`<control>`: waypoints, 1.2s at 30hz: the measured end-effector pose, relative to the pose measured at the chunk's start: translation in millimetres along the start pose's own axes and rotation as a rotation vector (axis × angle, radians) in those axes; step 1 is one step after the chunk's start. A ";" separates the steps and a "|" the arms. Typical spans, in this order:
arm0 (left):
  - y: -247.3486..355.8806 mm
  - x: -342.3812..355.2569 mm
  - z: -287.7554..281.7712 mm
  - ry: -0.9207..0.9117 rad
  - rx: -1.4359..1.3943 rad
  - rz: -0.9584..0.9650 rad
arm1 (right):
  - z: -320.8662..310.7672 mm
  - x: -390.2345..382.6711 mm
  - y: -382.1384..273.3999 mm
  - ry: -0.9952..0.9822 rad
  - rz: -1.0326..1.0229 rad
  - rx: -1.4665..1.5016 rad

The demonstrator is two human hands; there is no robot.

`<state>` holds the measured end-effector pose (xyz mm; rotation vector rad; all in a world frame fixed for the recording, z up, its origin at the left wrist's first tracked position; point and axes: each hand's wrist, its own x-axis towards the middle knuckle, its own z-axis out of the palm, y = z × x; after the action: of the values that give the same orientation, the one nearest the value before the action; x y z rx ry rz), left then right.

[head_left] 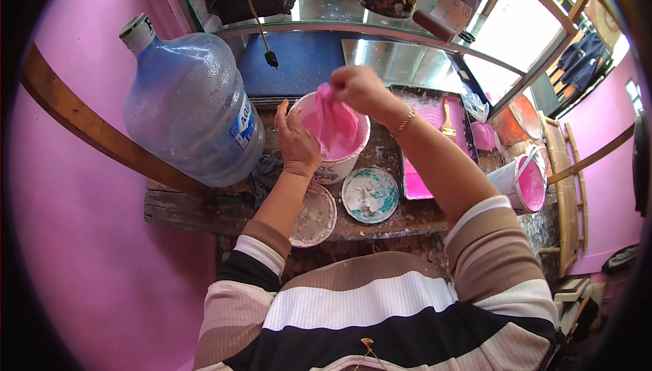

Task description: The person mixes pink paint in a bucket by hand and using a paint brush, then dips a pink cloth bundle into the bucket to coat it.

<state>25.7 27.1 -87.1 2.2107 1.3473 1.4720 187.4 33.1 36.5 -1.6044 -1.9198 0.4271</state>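
My right hand (361, 90) is closed on the top of a pink, limp sheet, like a cloth or a plastic bag (337, 126). This pink sheet hangs down into a white bucket (343, 167), whose inner wall is coated pink. Against the bucket's left side rests my left hand (297, 139), its fingers stretched up by the rim. A round white lid (370, 194) smeared with white and teal lies in front of the bucket. Partly behind my left forearm sits a round tub or lid with a greyish inside (314, 216).
A large clear water jug (193, 109) stands at the left. To the right are a paint tray (415, 184) with pink paint, a paintbrush (448, 118) and a tilted pail (519, 184) of pink. Above the bench (183, 205) is a glass shelf (326, 11) with a dangling plug (271, 59).
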 end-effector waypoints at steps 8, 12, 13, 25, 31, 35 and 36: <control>3.9 2.7 -3.4 0.006 -0.025 -0.009 | 5.9 -8.9 -2.5 -0.023 0.029 0.023; 3.1 4.8 -1.5 0.001 -0.021 -0.001 | 4.4 -2.4 0.0 0.102 0.092 0.099; 4.2 6.3 -1.3 0.008 -0.043 0.016 | 7.9 0.5 4.1 -0.059 -0.016 0.014; 6.2 1.7 -1.2 -0.037 -0.114 -0.050 | 6.0 -0.3 3.3 -0.106 -0.028 -0.042; 0.6 0.2 -0.8 -0.030 -0.073 -0.010 | 5.9 -2.8 3.6 -0.042 0.023 0.054; 3.4 3.2 -3.1 -0.023 -0.056 -0.015 | 8.6 -4.2 1.2 -0.033 0.002 -0.094; 4.5 2.6 -4.3 -0.026 -0.076 -0.014 | 4.2 -1.6 -1.3 -0.030 -0.002 -0.098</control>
<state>25.1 25.1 -80.6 2.1622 1.2740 1.4593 183.9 31.8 33.6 -1.6662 -1.9922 0.3637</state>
